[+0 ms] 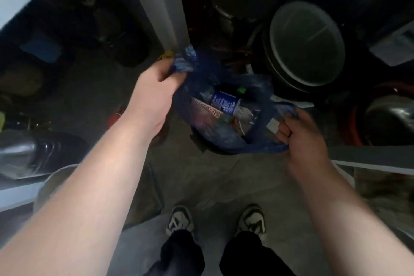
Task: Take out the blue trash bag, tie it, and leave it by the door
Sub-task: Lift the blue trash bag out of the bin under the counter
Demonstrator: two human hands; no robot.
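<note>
The blue trash bag (226, 141) hangs open between my hands, low in front of a dark cabinet. Inside it I see a crushed bottle with a blue label (225, 102), a printed carton and other rubbish. My left hand (154, 94) pinches the bag's bunched far-left rim near the white cabinet post. My right hand (300, 134) is fisted around the near-right edge of the rim. The bag's bottom is hidden in shadow.
A white cabinet post (165, 6) stands just behind my left hand. Stacked round lids and pans (307, 45) fill the cabinet at right, with a metal pot (389, 116) further right. A shiny metal object (33, 152) lies at left. My shoes (179, 219) stand on the grey floor below.
</note>
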